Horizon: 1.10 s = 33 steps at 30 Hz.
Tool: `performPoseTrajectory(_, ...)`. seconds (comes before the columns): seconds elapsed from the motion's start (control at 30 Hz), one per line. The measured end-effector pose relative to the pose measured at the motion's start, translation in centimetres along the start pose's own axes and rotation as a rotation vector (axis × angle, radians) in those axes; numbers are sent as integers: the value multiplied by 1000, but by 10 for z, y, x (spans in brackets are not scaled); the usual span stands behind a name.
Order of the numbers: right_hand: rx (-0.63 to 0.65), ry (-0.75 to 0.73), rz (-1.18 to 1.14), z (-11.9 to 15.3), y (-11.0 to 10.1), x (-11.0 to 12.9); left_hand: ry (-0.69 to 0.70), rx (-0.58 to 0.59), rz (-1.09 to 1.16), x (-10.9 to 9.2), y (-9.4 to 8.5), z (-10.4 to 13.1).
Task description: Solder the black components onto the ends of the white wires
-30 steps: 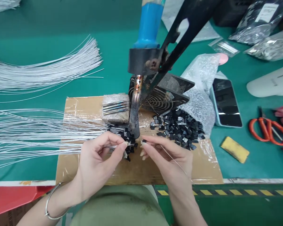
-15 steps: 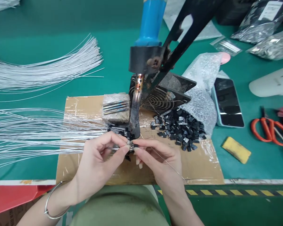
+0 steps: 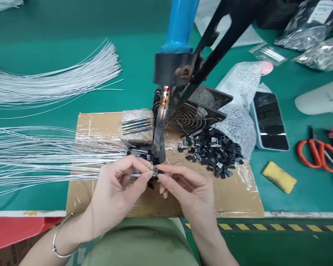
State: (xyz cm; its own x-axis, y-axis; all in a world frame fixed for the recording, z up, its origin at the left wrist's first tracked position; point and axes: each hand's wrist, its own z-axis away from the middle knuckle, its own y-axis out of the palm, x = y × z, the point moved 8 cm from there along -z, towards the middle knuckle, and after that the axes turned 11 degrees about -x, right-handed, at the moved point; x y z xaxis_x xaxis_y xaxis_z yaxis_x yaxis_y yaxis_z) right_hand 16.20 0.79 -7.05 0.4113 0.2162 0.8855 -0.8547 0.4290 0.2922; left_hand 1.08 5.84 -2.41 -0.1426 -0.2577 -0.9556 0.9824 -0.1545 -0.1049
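Observation:
Just below the soldering iron's tip, my left hand and my right hand meet fingertip to fingertip. My left thumb and forefinger are pinched on a thin white wire, its end hidden by the fingers. Between my right thumb and forefinger is a small black connector, mostly covered. A thin solder wire runs slanting across my right hand. The soldering iron, with a blue handle, points down from a black stand. White wires with black ends come in from the left, partly under my left hand.
Loose black connectors lie heaped on the cardboard. Behind the iron stands a black fan; a pad holding metal tips sits left of it. Further right are a phone, orange-handled scissors and a yellow sponge.
Both hands keep the same pinched pose at the same spot. The whole view has shifted very slightly; nothing else visibly differs.

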Motion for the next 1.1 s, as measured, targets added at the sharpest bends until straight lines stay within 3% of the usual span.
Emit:
performPoseTrajectory(0.17, -14, -80, 67, 2, -1, 5, 15, 3, 1, 0, 2, -1)
performPoseTrajectory(0.37, -24, -330, 312, 11, -5, 24, 14, -30, -21, -3, 3, -4)
performPoseTrajectory(0.6, -124, -358, 442, 16, -12, 33, 4, -46, -73, -7, 1, -10)
performPoseTrajectory(0.77, -49, -494, 515, 14, -6, 44, 10, -58, -125, -8, 1, -15)
performPoseTrajectory(0.93, -26, -482, 427, 12, -3, 47, 5, -51, -116, -9, 1, -17)
performPoseTrajectory(1.1, -9, -362, 287, 9, 2, 44, -10, -57, -146, -9, 0, -21)
